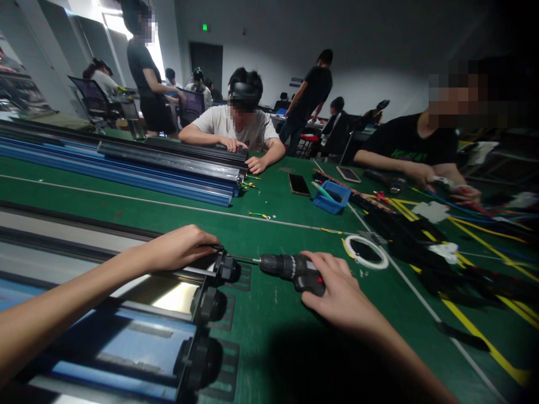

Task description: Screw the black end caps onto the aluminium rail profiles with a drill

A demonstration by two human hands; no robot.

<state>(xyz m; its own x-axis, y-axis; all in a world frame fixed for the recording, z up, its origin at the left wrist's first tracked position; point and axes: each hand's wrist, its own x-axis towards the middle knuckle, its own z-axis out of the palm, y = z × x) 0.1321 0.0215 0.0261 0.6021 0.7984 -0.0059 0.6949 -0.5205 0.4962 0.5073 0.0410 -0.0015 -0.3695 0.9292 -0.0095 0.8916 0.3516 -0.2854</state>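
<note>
My right hand (334, 283) is wrapped round a black cordless drill (290, 267) that lies level just above the green table. Its long thin bit (244, 258) points left and reaches the end cap (221, 264) of the farthest of several long metal profiles. My left hand (185, 248) rests on that profile near its end, with the fingers curled over the edge; whether they pinch anything small is hidden. Black cable glands (213, 304) and slotted brackets (229, 367) stick out from the ends of the nearer profiles (138, 342).
Across the table, a person's hands touch another stack of black and blue profiles (168, 168). A blue bin (331, 196), phones (298, 184) and a white ring of cable (365, 251) lie ahead. At right, another person handles wires among black and yellow strips (475, 320).
</note>
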